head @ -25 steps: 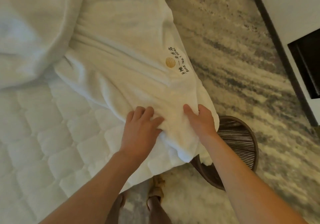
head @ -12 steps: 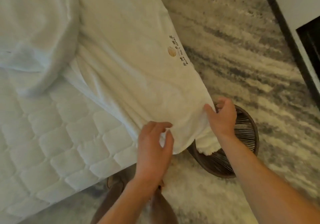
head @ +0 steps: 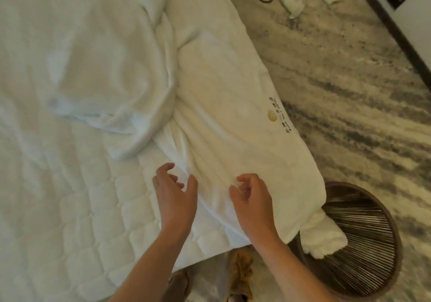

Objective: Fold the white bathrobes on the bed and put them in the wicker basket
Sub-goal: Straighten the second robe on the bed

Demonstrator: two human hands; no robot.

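Both hands, L (head: 175, 200) & R (head: 253, 202), loosely apart over bathrobe (head: 224, 105) on quilted bed (head: 77, 208); basket (head: 363, 238) on streaked carpet (head: 338, 73)

White bathrobe (head: 224, 105) lies along the bed (head: 70, 208) edge, corner drooping into wicker basket (head: 382, 210).

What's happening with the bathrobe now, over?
Left hand and right hand open, hovering over bathrobe. Bathrobe flat on bed, unfolded, one corner drooping into wicker basket. Duvet bunched beside it.
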